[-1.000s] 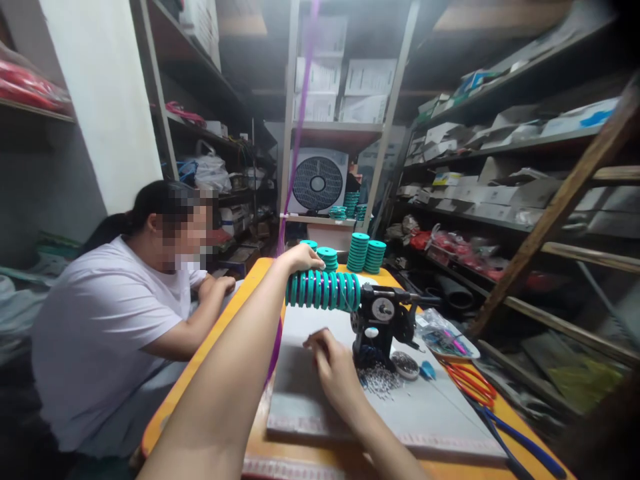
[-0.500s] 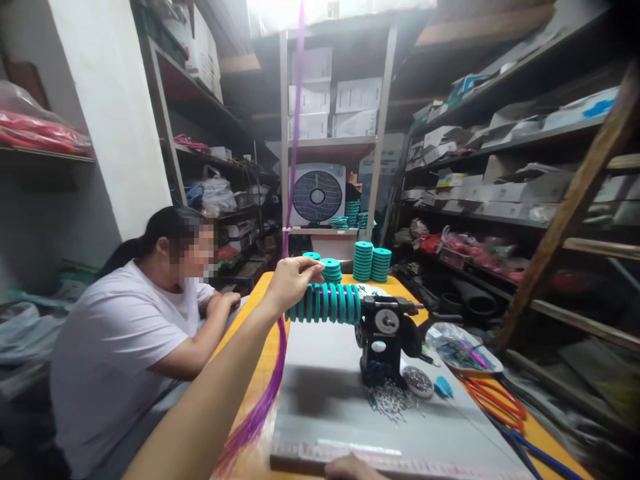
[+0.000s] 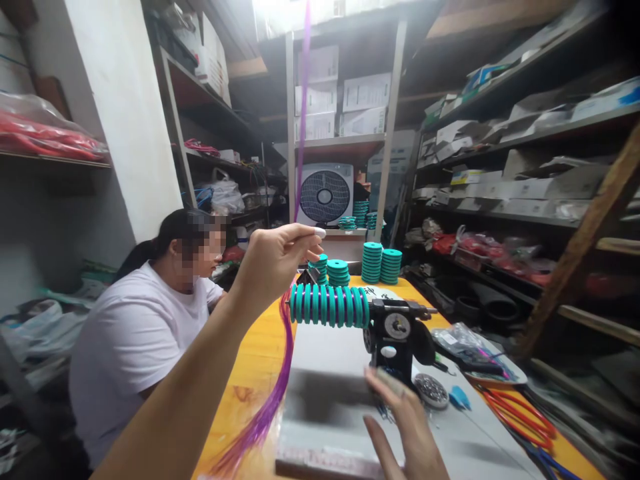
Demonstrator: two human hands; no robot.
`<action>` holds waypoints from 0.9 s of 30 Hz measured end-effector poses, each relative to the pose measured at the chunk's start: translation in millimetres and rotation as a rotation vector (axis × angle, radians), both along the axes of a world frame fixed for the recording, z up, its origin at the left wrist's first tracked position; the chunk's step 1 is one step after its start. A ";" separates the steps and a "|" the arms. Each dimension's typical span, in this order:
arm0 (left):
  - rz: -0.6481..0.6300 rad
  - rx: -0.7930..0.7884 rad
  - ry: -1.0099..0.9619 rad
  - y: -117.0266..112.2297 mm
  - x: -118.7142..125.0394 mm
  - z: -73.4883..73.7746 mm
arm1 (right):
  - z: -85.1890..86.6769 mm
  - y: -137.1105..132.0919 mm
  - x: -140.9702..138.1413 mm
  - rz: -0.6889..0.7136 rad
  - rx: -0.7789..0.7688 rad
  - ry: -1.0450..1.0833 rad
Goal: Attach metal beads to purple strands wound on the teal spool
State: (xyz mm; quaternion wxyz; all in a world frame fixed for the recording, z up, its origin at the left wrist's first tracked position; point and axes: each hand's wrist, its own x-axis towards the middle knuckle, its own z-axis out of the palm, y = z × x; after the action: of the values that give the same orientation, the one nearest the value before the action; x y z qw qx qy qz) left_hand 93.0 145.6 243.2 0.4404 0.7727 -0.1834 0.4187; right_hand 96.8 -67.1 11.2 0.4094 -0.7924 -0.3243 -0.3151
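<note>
My left hand (image 3: 277, 263) is raised just above the left end of a row of teal spools (image 3: 330, 307). Its thumb and fingers are pinched together, and whatever is between them is too small to make out; a white patch shows at the fingertip. Purple strands (image 3: 287, 353) hang behind that hand and trail down over the table's left side. The spools sit on the shaft of a black winding machine (image 3: 395, 327) with a round dial. My right hand (image 3: 407, 417), fingers spread, reaches over small metal pieces at the machine's base, with wrapping on one finger.
Beside the machine stand a round dish of metal pieces (image 3: 431, 391) and a blue object (image 3: 459, 398). Orange cable (image 3: 520, 417) and a tray (image 3: 510, 373) lie at right. Stacked teal spools (image 3: 371, 263) stand behind. A person in a white shirt (image 3: 135, 353) sits at left.
My left hand has lifted off the spools, up and a little left. The right hand has come up from the bottom edge to the metal pieces. The view has shifted slightly.
</note>
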 end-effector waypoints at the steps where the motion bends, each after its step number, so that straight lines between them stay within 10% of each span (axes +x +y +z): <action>1: 0.029 0.031 -0.017 -1.5 -7.1 2.0 | 11.9 1.1 9.0 -0.030 -0.042 -0.049; 7: 0.236 0.244 -0.163 -11.4 -46.6 11.7 | 61.4 19.1 57.0 -0.180 -0.287 -0.231; 27: 0.445 0.657 -0.261 -20.0 -61.0 0.0 | 91.9 49.8 92.3 -0.305 -0.361 -0.198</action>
State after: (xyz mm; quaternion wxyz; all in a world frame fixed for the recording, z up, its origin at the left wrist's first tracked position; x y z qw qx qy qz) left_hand 32.1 125.6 243.1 0.0420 0.8333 -0.1900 0.5175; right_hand 189.1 -17.3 103.1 0.1751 -0.8577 -0.2906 -0.3863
